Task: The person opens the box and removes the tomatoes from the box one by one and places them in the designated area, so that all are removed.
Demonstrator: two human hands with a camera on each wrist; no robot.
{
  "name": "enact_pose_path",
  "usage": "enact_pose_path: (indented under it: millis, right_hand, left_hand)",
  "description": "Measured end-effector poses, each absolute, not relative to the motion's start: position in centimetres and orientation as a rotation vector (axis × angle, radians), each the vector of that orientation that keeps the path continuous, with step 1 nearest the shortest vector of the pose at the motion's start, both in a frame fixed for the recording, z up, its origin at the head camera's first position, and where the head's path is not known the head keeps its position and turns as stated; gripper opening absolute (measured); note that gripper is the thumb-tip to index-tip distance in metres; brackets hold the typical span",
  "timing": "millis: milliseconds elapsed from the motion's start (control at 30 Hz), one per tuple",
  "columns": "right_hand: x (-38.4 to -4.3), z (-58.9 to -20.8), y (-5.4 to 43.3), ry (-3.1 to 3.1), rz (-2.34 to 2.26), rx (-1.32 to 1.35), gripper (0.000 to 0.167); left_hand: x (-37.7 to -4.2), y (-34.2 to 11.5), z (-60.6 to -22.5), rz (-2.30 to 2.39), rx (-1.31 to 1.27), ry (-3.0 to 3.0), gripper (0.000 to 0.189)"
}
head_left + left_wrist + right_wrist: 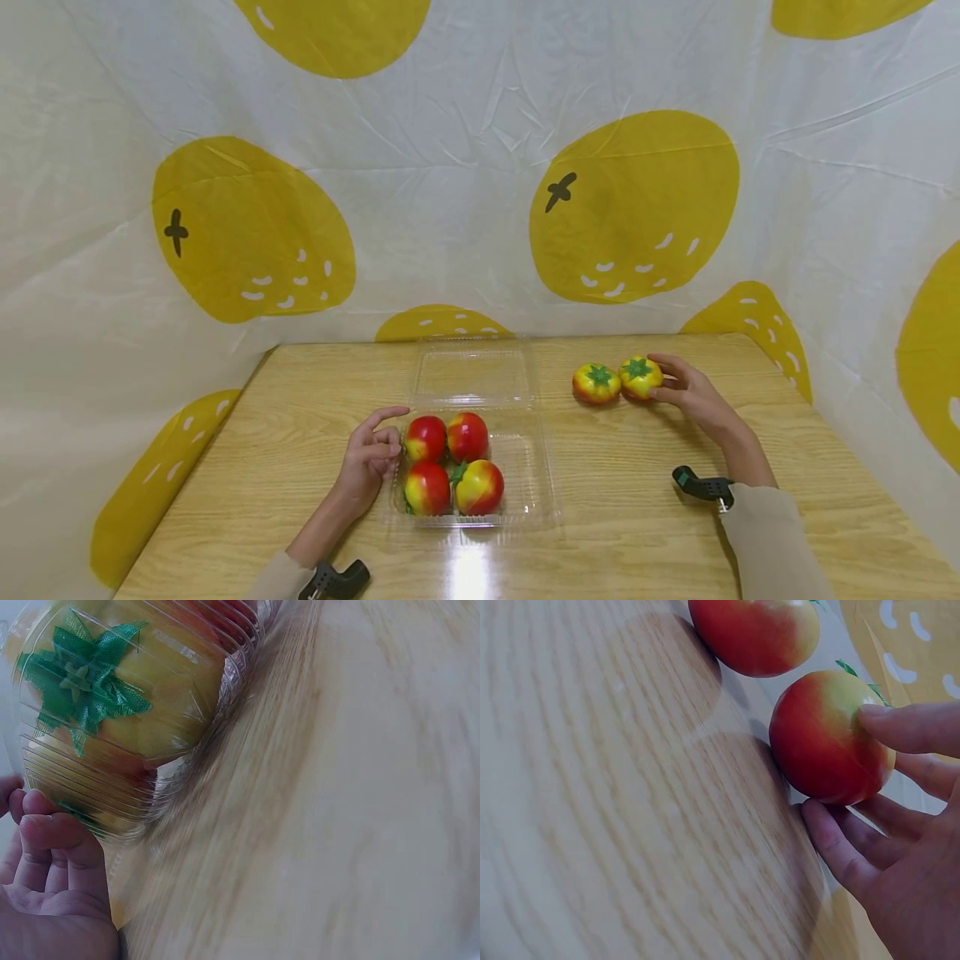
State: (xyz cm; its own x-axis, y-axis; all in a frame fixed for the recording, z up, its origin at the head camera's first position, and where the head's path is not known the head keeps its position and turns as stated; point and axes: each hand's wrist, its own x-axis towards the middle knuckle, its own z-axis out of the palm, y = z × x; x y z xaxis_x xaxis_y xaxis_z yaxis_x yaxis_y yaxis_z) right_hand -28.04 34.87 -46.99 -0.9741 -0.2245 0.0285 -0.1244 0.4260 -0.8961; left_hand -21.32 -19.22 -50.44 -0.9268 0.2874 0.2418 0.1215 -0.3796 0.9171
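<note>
A clear plastic clamshell box (517, 483) lies with its lid (472, 372) folded back. Several red-and-yellow toy tomatoes (467, 437) sit in its left and middle part. My left hand (366, 460) is at the box's left wall, with its fingertips pinching the edge; the index finger points forward. Off to the right, my right hand (693, 402) grips a yellow-red toy tomato (829, 742), its thumb on one side and fingers round the other. Another toy tomato (596, 384) with a green leafy top stands just left of the gripped one.
The wooden table (622, 500) carries everything. A white curtain (450, 208) with yellow fruit prints hangs behind and along both sides. Each wrist wears a black strap mount (701, 483).
</note>
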Motion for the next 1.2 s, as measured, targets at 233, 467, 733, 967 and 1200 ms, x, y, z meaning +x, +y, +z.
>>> enact_pose_path:
  millis: [233,467,733,967,1200]
  right_hand:
    - [-28.11,-47.08,35.01,2.571,-1.579,-0.314,0.071]
    - [-28.09,-47.21,35.22,2.566,-1.57,-0.341,0.07]
    - [-27.96,-47.14,35.32,2.543,-1.579,-0.368,0.069]
    - [-27.84,-47.04,35.3,2.518,-1.592,-0.4,0.069]
    - [-27.87,-47.06,35.3,2.53,-1.565,-0.382,0.07]
  left_hand:
    - [-21.36,-19.26,-50.51,2.466,0.568,1.687,0.051]
    - [-21.32,-19.28,-50.53,2.468,0.562,1.687,0.052]
    - [-21.31,-19.23,-50.46,2.466,0.569,1.682,0.052]
    - [-21.31,-19.22,-50.4,2.462,0.573,1.681,0.052]
    - [-21.36,-19.28,-50.56,2.453,0.55,1.673,0.052]
